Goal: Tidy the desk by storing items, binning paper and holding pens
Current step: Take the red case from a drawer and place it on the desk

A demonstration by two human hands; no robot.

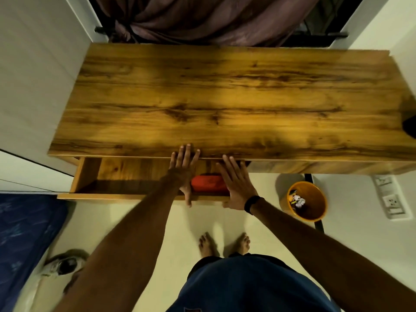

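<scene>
The wooden desk (pixel 225 93) fills the upper middle of the view, its top bare. Its left drawer (pixel 126 195) is pulled out, and a red pouch (pixel 208 183) lies inside near the right end. My left hand (pixel 183 171) is flat and open over the drawer, thumb on the drawer's front edge, fingertips reaching the desk's front edge. My right hand (pixel 236 183) is also open and flat beside the pouch, heel at the drawer front. Neither hand holds anything. An orange bin (pixel 307 202) with crumpled paper inside stands on the floor to the right.
A dark object (pixel 409 126) shows at the desk's right end. Curtain (pixel 202 19) hangs behind the desk. A blue mattress (pixel 24 239) lies at left, a power strip (pixel 390 198) on the floor at right. My bare feet (pixel 225 244) stand on pale floor.
</scene>
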